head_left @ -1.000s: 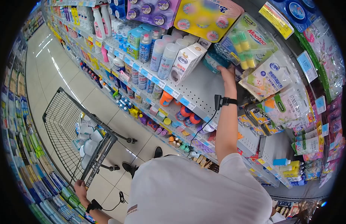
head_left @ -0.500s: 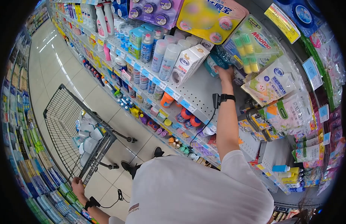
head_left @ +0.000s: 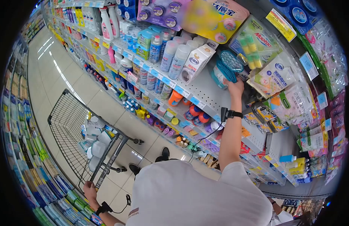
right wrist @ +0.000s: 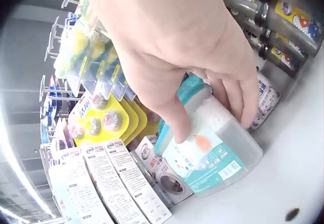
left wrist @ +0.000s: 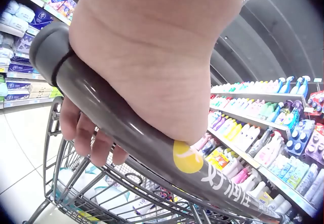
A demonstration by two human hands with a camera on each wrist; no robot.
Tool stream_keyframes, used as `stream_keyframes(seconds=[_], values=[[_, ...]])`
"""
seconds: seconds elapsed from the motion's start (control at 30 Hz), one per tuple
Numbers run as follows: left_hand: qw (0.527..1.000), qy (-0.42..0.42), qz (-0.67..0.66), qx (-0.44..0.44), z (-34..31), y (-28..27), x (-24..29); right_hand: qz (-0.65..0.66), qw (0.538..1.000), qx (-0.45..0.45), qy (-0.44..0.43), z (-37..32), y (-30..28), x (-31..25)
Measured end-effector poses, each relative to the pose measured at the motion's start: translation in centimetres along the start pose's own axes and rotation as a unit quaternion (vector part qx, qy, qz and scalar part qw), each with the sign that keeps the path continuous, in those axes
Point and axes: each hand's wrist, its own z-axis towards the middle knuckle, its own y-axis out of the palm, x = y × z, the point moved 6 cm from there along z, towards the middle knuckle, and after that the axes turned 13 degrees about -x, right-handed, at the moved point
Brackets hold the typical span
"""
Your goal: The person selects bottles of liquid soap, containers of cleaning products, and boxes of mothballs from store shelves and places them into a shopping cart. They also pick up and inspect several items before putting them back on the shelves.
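In the right wrist view my right hand (right wrist: 187,67) grips a clear tub with a teal lid (right wrist: 212,143), thumb on its label and fingers on the far side, tilted over the white shelf. The head view shows that tub (head_left: 219,74) under my right hand (head_left: 234,88), beside a teal patterned lid (head_left: 231,61). White boxes (head_left: 197,62) stand to its left. My left hand (left wrist: 147,72) wraps round the dark handle (left wrist: 116,115) of a cart; in the head view the left hand (head_left: 90,191) is at the handle's near end.
The wire cart (head_left: 69,132) holds several white and teal packs (head_left: 97,139). Spray cans (head_left: 178,60) line the shelf left of the boxes. Hanging packets (head_left: 274,77) crowd the right side. Another shelf (head_left: 35,162) runs along the left of the aisle.
The tub under my right hand has come out from deeper on the shelf, toward its front edge. My left hand stays on the cart handle.
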Motion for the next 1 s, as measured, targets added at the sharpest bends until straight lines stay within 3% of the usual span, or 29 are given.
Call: stream_keyframes(seconds=[0.27, 0.47, 0.57, 0.63, 0.77, 0.9, 1.0], values=[[1.0, 0.008, 0.006, -0.02, 0.2, 0.1, 0.0, 0.016, 0.999, 0.03, -0.006, -7.7, -0.6, 0.0], [0.999, 0.034, 0.0, -0.008, 0.9, 0.3, -0.8, 0.104, 0.988, 0.038, -0.109, -13.0, -0.5, -0.1], [0.998, 0.035, 0.043, 0.002, 1.6, 0.8, -2.3, 0.207, 0.967, -0.041, -0.141, -16.8, 0.8, -0.6], [0.997, 0.012, 0.073, -0.014, 1.2, 0.5, -1.4, 0.378, 0.901, -0.135, -0.163, -20.0, 2.9, -3.0], [0.998, -0.008, 0.065, -0.011, -0.1, -0.3, 0.6, 0.435, 0.829, -0.287, -0.202, -25.8, 10.6, -8.5], [0.997, -0.031, 0.073, -0.015, -0.8, -0.8, 1.9, 0.508, 0.723, -0.441, -0.158, -35.1, 21.0, -14.9], [0.998, -0.044, 0.05, 0.0, -1.1, -0.9, 1.6, 0.267, 0.76, -0.495, -0.326, -41.6, 26.0, -20.7]])
